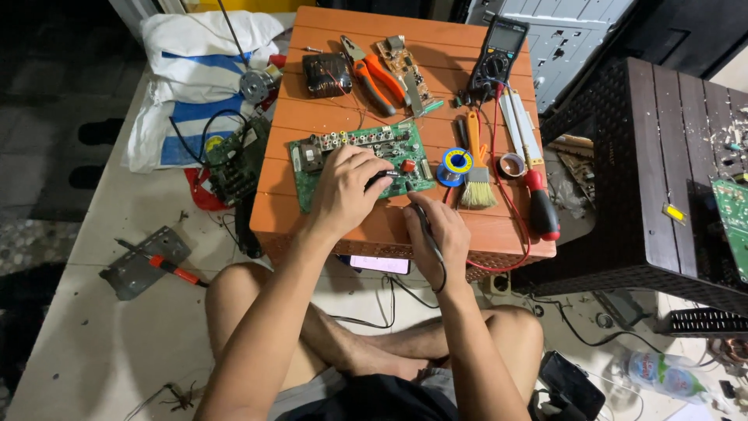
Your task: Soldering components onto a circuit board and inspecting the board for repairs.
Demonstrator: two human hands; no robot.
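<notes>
A green circuit board (354, 148) lies on a low orange plastic table (343, 109). My left hand (343, 191) rests on the board's near edge, fingers curled around a small dark part. My right hand (440, 234) grips a thin black probe (421, 214) like a pen, its tip touching the board near a red round component (408, 165). A black lead runs from the probe down past my wrist.
On the table lie orange-handled pliers (372, 78), a copper coil (326, 76), a small brown board (401, 62), a multimeter (499, 56), a solder spool (456, 164), a brush (475, 175) and a red screwdriver (541, 204). A dark stool (654, 171) stands right; another board (234, 160) left.
</notes>
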